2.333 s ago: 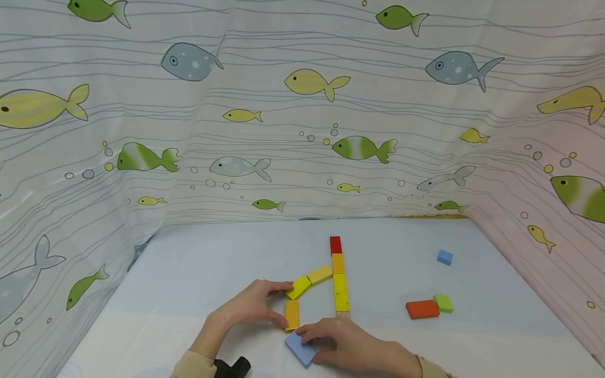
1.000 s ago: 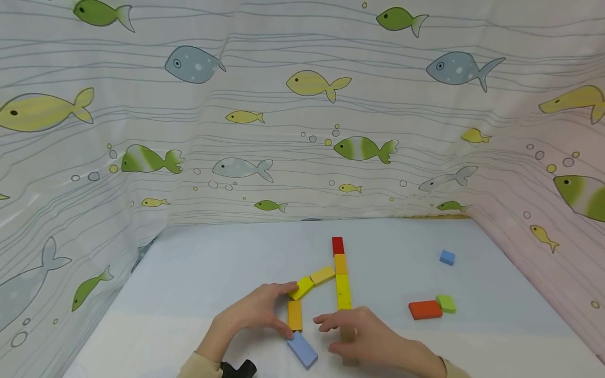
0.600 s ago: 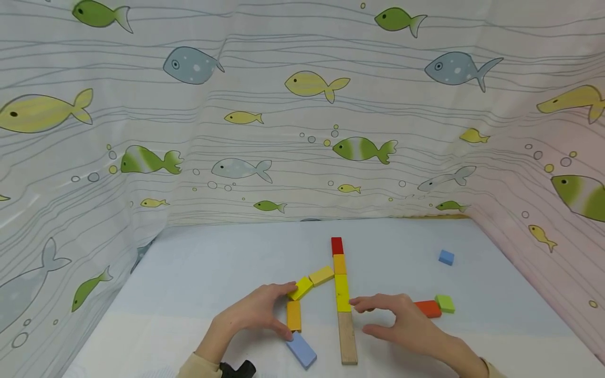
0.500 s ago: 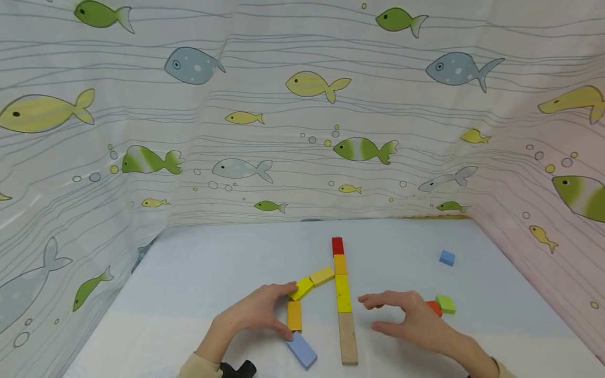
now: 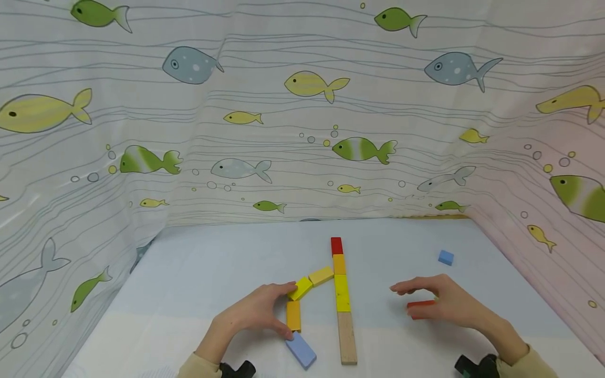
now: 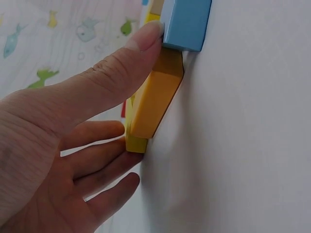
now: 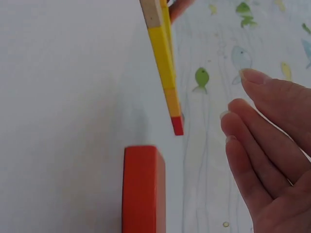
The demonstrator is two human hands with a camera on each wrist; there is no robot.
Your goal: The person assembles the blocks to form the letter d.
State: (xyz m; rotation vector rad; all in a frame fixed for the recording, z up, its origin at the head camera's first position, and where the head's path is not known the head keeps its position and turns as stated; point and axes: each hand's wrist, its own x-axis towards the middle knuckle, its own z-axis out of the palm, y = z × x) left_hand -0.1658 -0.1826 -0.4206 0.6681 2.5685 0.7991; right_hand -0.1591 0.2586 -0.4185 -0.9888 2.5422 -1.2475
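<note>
My left hand (image 5: 257, 310) rests beside a curve of blocks. Its thumb touches the blue block (image 5: 301, 350) near the orange block (image 5: 293, 316), and its fingertips meet the yellow block (image 5: 301, 288). A pale yellow block (image 5: 321, 276) links that curve to a straight row: a red block (image 5: 336, 245), an orange-yellow block (image 5: 339, 264), a yellow piece (image 5: 342, 293) and a plain wooden block (image 5: 347, 338). To the right, my right hand (image 5: 449, 302) hovers over an orange-red block (image 7: 141, 189), fingers apart and holding nothing. In the head view the hand partly covers that block.
A small blue block (image 5: 446, 257) lies at the back right of the white table (image 5: 227, 247). The green block by the orange-red one is almost wholly hidden behind my right hand. A fish-print curtain (image 5: 283, 126) surrounds the table at the back and sides.
My right hand has let go of the blue block beside the orange one and moved right, across the wooden block, to the orange-red block. My left thumb has shifted onto the blue block.
</note>
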